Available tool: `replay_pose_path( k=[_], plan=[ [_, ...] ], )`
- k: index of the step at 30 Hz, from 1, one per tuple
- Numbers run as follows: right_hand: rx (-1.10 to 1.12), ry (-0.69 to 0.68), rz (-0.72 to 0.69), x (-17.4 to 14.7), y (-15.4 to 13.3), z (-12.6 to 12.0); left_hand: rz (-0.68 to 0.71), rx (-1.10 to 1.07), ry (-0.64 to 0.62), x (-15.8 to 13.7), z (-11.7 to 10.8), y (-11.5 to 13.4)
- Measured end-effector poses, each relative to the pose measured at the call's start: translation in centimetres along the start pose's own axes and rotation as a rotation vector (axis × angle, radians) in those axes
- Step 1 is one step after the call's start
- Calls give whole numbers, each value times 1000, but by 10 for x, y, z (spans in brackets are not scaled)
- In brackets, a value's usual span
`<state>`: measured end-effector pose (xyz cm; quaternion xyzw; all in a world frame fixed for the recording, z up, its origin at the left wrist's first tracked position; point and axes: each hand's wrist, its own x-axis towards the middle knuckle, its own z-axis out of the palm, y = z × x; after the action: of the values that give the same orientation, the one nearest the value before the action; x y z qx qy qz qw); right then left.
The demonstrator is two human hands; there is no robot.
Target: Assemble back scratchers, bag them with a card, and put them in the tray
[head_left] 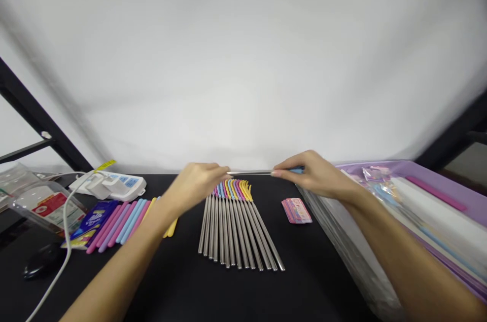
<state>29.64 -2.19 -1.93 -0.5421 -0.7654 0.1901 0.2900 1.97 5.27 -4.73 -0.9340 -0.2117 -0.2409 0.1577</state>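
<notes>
Between my two hands a thin metal rod (251,173) is held level, above the far part of the black table. My left hand (200,180) pinches its left end; the fingertips are closed around it. The fingers of my right hand (310,175) close on the other end, where a blue piece (297,170) shows partly. Below lies a fanned row of metal rods (238,236) with curved pink, blue, purple and yellow tips (236,190) pointing away from me. A small stack of pink printed cards (297,210) lies under my right hand.
To the left lie coloured tubes (131,220), partly behind my left forearm, a blue packet (93,223), a white power strip (124,186), a clear jar (51,210), a black mouse (44,261) and a white cable (65,220). Clear plastic bags (338,230) and a purple bin (437,180) stand right.
</notes>
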Motion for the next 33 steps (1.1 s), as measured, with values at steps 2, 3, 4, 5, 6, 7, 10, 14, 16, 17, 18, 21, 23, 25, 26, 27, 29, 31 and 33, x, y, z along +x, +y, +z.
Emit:
replay_pose_path(
  k=[2,3,4,5,6,7,10,14,16,17,18,21,23,25,26,27,29,31,33],
  plan=[
    [-43,48,-8,-1,4,-5,-56,-36,-8,-2,-3,-7],
    [-53,59,-20,-1,5,-5,-74,-24,-2,-2,-3,-6],
    [-58,65,-36,-1,4,-4,-68,-2,3,-1,-1,-2],
    [-57,58,-54,1,1,-2,-59,36,6,2,2,4],
    [-54,42,-70,2,-1,1,-46,88,17,5,5,11],
    [-48,27,-83,3,-4,4,-41,123,39,8,8,17],
    [-42,-5,-95,7,-10,8,0,198,107,16,11,23],
    [-68,12,-83,7,-6,1,-25,244,106,13,3,-1],
    [-86,49,-55,2,0,-8,-79,231,84,5,-5,-19],
    [-95,69,-33,0,3,-13,-137,209,97,0,-8,-27],
    [-103,84,-9,-2,5,-16,-196,188,100,-4,-11,-33],
    [-106,93,32,-3,4,-19,-278,268,137,-5,-13,-30],
    [-83,77,16,-1,-1,-15,-175,267,139,3,-8,-14],
    [-47,51,-10,1,-4,-10,-113,282,158,11,-2,2],
    [-30,34,-14,1,-5,-9,-96,293,168,14,1,7],
    [-18,21,-10,0,-5,-9,-72,284,174,15,2,8],
    [-12,10,24,-3,-3,-13,-66,269,201,12,0,1],
    [-23,8,61,-7,-1,-18,-93,275,232,7,-5,-13],
    [-41,-2,77,-9,1,-23,-136,312,254,0,-11,-27]
  ],
)
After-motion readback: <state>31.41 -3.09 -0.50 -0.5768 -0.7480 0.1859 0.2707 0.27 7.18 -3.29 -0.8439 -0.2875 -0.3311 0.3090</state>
